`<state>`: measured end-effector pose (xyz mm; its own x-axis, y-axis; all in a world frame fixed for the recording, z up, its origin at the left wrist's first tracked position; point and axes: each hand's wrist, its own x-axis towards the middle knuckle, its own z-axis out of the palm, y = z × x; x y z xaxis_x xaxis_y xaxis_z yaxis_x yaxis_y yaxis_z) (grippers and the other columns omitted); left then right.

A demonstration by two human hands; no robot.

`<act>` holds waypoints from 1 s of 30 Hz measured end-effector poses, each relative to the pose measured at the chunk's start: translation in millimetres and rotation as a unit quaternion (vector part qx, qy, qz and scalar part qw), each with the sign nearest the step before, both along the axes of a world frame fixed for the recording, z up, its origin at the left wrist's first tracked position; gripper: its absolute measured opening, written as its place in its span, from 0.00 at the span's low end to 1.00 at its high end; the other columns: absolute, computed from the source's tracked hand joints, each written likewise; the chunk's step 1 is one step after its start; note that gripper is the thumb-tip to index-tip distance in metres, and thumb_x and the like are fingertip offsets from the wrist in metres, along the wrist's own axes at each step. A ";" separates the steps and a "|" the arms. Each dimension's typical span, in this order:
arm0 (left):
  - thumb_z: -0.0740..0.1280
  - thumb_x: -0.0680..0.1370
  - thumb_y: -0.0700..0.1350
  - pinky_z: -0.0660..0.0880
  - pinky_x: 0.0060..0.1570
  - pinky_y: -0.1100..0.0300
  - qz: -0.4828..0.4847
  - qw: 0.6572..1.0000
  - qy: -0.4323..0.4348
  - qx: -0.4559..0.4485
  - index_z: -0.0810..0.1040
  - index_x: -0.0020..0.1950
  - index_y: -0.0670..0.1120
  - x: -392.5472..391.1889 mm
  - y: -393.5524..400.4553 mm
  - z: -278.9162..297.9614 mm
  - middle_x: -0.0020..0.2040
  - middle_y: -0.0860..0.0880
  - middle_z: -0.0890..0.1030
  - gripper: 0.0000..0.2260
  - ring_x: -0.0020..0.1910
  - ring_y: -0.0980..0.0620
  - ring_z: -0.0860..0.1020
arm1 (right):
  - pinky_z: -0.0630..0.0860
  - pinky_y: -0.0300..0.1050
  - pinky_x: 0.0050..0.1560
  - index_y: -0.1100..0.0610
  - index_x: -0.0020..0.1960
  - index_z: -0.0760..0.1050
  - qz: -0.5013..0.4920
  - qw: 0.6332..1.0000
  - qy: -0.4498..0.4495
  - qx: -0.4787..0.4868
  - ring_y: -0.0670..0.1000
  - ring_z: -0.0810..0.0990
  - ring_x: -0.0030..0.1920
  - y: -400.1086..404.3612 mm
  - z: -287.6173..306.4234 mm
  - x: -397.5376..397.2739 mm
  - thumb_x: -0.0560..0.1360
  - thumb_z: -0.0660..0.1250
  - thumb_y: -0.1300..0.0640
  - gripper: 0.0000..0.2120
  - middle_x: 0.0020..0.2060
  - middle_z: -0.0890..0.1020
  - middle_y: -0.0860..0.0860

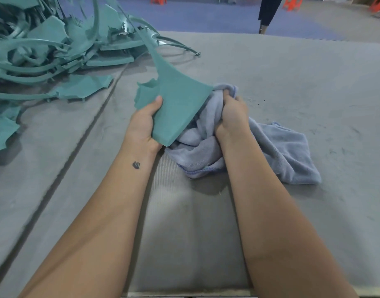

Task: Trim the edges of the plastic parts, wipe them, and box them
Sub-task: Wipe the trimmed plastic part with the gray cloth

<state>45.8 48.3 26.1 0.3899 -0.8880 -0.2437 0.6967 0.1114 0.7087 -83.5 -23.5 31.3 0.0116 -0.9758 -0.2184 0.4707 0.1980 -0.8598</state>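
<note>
- The left hand (pixel 145 123) has its grip clamped on a flat teal plastic part with a ragged edge (pixel 178 104), thumb on top, held tilted above the grey padded counter (pixel 292 82).
- The right hand (pixel 233 114) has its grip bunched round a crumpled pale blue cloth (pixel 281 147), pressed against the part's right edge.
- A heap of teal plastic pieces and curved strips (pixel 56 46) lies on the counter's far left.

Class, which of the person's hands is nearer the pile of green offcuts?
Left. The left hand, holding the green part, sits closer to the pile; the right hand, gripping the cloth, is farther.
</note>
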 end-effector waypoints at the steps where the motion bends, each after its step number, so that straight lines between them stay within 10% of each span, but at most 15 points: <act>1: 0.64 0.80 0.39 0.82 0.48 0.50 0.002 1.000 -0.012 0.001 0.78 0.59 0.39 -0.9 -0.7 -0.6 0.47 0.44 0.85 0.09 0.44 0.47 0.83 | 0.76 0.41 0.35 0.55 0.42 0.71 0.034 0.999 -0.021 0.002 0.48 0.78 0.34 -0.2 1.0 -3.4 0.82 0.60 0.55 0.10 0.36 0.77 0.53; 6: 0.70 0.77 0.40 0.79 0.56 0.51 0.089 0.981 -0.170 -0.017 0.65 0.71 0.48 -11.1 -5.7 -2.6 0.60 0.43 0.79 0.25 0.55 0.47 0.81 | 0.68 0.55 0.70 0.63 0.61 0.71 0.226 0.958 -0.174 -0.031 0.58 0.75 0.64 18.0 12.7 1.4 0.83 0.54 0.56 0.14 0.58 0.75 0.64; 9: 0.72 0.75 0.41 0.71 0.67 0.51 0.141 0.902 -0.406 0.025 0.70 0.66 0.58 -13.6 -6.2 -0.3 0.71 0.41 0.65 0.24 0.67 0.42 0.72 | 0.66 0.57 0.70 0.65 0.57 0.71 0.251 0.951 -0.075 -0.165 0.62 0.74 0.61 26.6 14.9 8.3 0.81 0.56 0.63 0.10 0.55 0.77 0.63; 11: 0.70 0.76 0.43 0.74 0.60 0.48 0.085 0.936 -0.340 -0.027 0.80 0.55 0.48 -15.4 -1.6 4.2 0.66 0.39 0.73 0.08 0.58 0.43 0.77 | 0.74 0.49 0.60 0.60 0.48 0.72 0.229 0.940 0.011 -0.253 0.54 0.78 0.50 35.8 17.4 13.7 0.77 0.60 0.67 0.05 0.44 0.78 0.59; 13: 0.63 0.80 0.54 0.76 0.56 0.49 -0.019 0.982 -0.166 -0.085 0.80 0.52 0.43 -15.7 3.2 10.0 0.54 0.41 0.82 0.16 0.52 0.45 0.80 | 0.76 0.37 0.47 0.59 0.47 0.74 0.166 0.917 0.129 -0.339 0.45 0.78 0.41 41.2 17.5 24.4 0.75 0.63 0.69 0.07 0.37 0.79 0.51; 18: 0.50 0.83 0.61 0.71 0.59 0.61 -0.047 0.984 -0.039 -0.165 0.83 0.46 0.48 -11.7 0.1 6.5 0.45 0.49 0.77 0.26 0.52 0.54 0.76 | 0.73 0.51 0.41 0.57 0.47 0.77 0.065 0.732 0.434 -0.522 0.51 0.74 0.41 49.0 8.3 41.4 0.73 0.64 0.61 0.05 0.39 0.73 0.48; 26: 0.48 0.83 0.59 0.77 0.56 0.51 -0.083 0.975 -0.115 -0.171 0.66 0.72 0.56 -3.7 2.5 -1.5 0.60 0.48 0.81 0.20 0.61 0.46 0.79 | 0.58 0.38 0.37 0.51 0.30 0.59 -0.031 0.852 0.462 -0.243 0.44 0.66 0.30 10.4 4.6 23.1 0.72 0.57 0.67 0.17 0.25 0.66 0.43; 30: 0.46 0.82 0.62 0.79 0.54 0.53 -0.073 0.980 -0.143 -0.117 0.67 0.73 0.55 -1.6 -0.9 -4.3 0.63 0.47 0.80 0.24 0.61 0.47 0.79 | 0.61 0.40 0.39 0.48 0.33 0.64 -0.009 0.843 0.426 -0.327 0.45 0.68 0.35 18.2 8.1 32.0 0.73 0.58 0.65 0.15 0.31 0.71 0.43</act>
<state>44.2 47.5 21.8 0.2771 -0.9579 0.0744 0.4947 0.2087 0.8437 -51.5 -5.4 39.4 0.1066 -0.8889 0.4454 -0.3763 -0.4508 -0.8095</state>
